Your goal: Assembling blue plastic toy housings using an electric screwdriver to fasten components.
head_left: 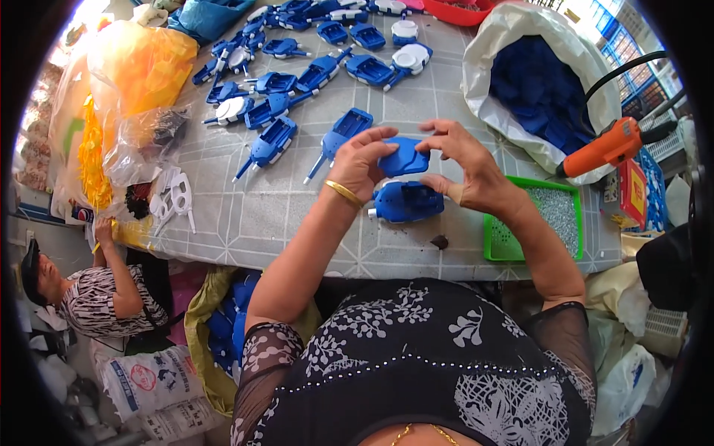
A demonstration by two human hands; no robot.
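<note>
My left hand [359, 162] pinches a flat blue plastic cover [405, 156] by its left side, just above the table. At the cover's right edge are the fingertips of my right hand [472, 167], its fingers curled and its thumb lower down beside the housing. Directly below the cover lies a blue plastic housing [407, 202] with an open cavity and a short white end at its left. Another open blue housing [346, 135] with a long stem rests left of my hands. A small dark lump [439, 241] sits nearer to me.
Several blue and white housings [275, 82] cover the table's far left. A white sack of blue parts [532, 82] and an orange power screwdriver [606, 147] are at right. A green tray [487, 236] holds small metal pieces. Another person [111, 297] works at left beside yellow bags [141, 59].
</note>
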